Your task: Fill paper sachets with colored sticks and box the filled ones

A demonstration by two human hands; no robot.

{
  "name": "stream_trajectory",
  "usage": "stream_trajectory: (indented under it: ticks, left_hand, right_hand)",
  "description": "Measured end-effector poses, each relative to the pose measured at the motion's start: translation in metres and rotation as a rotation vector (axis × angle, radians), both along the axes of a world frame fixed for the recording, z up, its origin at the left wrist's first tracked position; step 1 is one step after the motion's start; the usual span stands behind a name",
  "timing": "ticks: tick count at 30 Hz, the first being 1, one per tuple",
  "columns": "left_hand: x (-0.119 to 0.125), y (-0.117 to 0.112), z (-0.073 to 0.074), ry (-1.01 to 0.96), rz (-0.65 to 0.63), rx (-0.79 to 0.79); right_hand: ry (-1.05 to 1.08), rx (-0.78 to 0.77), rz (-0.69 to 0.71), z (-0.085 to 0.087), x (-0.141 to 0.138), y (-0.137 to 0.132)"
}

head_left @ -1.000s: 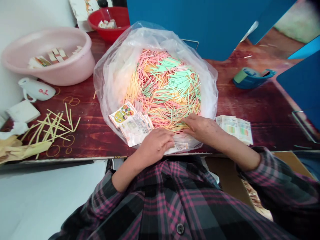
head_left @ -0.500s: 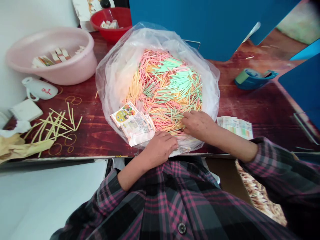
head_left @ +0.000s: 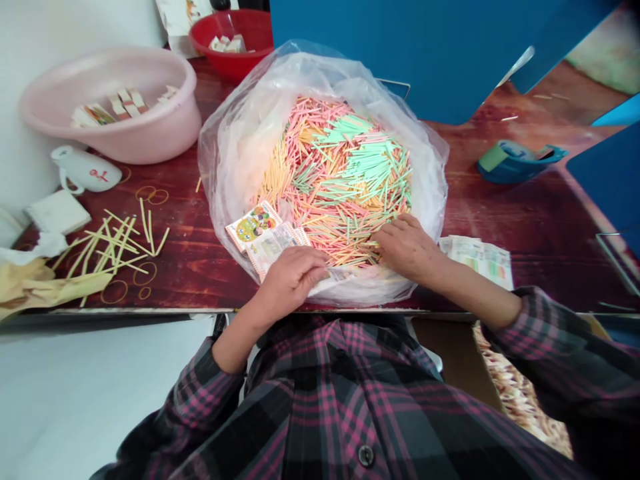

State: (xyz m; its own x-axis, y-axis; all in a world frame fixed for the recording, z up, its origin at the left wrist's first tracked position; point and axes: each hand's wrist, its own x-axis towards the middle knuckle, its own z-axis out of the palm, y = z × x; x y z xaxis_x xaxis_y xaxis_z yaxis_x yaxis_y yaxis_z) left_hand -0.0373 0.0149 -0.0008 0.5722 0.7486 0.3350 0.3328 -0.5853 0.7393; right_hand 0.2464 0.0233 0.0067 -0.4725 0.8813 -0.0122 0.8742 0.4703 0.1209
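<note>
A clear plastic bag (head_left: 227, 160), its mouth spread wide, holds a heap of short thin coloured sticks (head_left: 330, 213), pink, orange and green. My left hand (head_left: 295, 277) is closed at the bag's front edge on a whitish paper packet (head_left: 327, 281), which shows only in part past the fingers. Under and beside that hand, several printed packets (head_left: 253, 225) overlap on the bag's left front rim. At the right front of the heap, my right hand (head_left: 406, 247) has its fingers curled down onto sticks; its fingertips are partly hidden.
Left stand a pink basin (head_left: 150, 137) with small bundles, a white mug (head_left: 90, 172) on its side, loose yellow sticks (head_left: 113, 247) and rubber bands (head_left: 145, 273). Behind is a red basin (head_left: 235, 63). Right are more packets (head_left: 480, 257) and a blue container (head_left: 515, 170).
My left hand has moved left along the bag's front edge, over the printed packets. My right hand stays at the sticks. The whole view has shifted slightly.
</note>
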Motion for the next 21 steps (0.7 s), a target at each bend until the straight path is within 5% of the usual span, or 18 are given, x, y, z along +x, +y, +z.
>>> stream_trajectory:
  ticks: [5,13,21]
  left_hand:
    - [-0.018,0.015,-0.008,-0.114,0.247,-0.181]
    - [-0.016,0.032,-0.006,-0.199,0.288,-0.329]
    - [-0.005,0.019,0.005,-0.467,0.374,-0.426]
  right_hand:
    - [0.175,-0.050,-0.229,0.003,0.006,0.004]
    - [1.085,-0.201,-0.454,0.009,0.002,0.020]
    - [1.511,-0.517,-0.397,0.002,-0.009,0.016]
